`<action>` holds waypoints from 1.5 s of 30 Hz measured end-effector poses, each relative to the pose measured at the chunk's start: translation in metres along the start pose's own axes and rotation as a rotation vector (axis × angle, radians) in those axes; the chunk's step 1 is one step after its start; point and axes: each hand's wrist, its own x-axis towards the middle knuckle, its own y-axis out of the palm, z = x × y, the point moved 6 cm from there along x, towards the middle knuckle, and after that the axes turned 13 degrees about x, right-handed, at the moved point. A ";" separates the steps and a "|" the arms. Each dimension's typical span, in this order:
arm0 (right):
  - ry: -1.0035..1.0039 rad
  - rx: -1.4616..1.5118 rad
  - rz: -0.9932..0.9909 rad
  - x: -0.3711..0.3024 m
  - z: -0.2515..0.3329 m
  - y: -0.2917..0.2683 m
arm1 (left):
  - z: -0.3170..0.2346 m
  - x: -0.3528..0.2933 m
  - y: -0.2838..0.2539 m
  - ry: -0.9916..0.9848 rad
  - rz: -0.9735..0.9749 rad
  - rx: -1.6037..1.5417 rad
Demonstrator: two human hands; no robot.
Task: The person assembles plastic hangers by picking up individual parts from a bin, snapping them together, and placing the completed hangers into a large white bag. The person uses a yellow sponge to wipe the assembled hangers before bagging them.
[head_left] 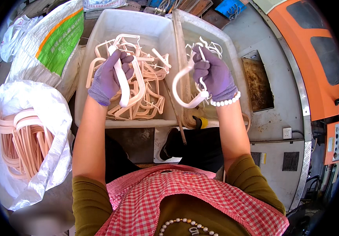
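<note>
Pale pink plastic strip, long and gently curved, stands nearly upright in my left hand, whose purple-gloved fingers are clenched around its upper half above the left bin. My right hand, also in a purple glove and with a white bead bracelet at the wrist, grips a white hook-shaped piece by its thin upper stem; the wide curve of that piece hangs down and to the left of the glove, over the wooden divider between the two bins. Both pieces are held up in the air, well apart from each other.

Below my left hand, the left bin holds a loose tangle of pale pink frames, piled mostly toward its centre and right. The right bin holds a smaller heap of white pieces, partly hidden behind my right hand. To my left, a white sack stands open with more pink frames stacked inside it, and a white woven bag with green and orange print leans behind it. An orange machine housing fills the right edge, beside a grey metal surface.
</note>
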 end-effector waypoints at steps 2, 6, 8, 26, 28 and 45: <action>0.067 0.011 0.120 0.005 0.006 0.007 | 0.005 0.001 -0.001 -0.055 -0.015 -0.021; 0.161 -0.334 0.238 -0.006 0.006 0.031 | 0.009 -0.001 -0.001 -0.082 -0.134 0.066; 0.265 -0.339 0.275 -0.015 0.002 0.036 | 0.008 -0.003 0.001 -0.079 -0.204 0.120; -0.180 -0.665 0.210 0.016 0.035 0.018 | 0.030 -0.031 0.070 -0.224 0.431 0.068; -0.191 -0.648 0.158 0.026 0.034 0.011 | 0.032 -0.032 0.067 -0.208 0.496 0.076; -0.218 -0.298 0.043 0.033 0.024 -0.004 | 0.007 0.001 0.004 0.022 -0.340 0.441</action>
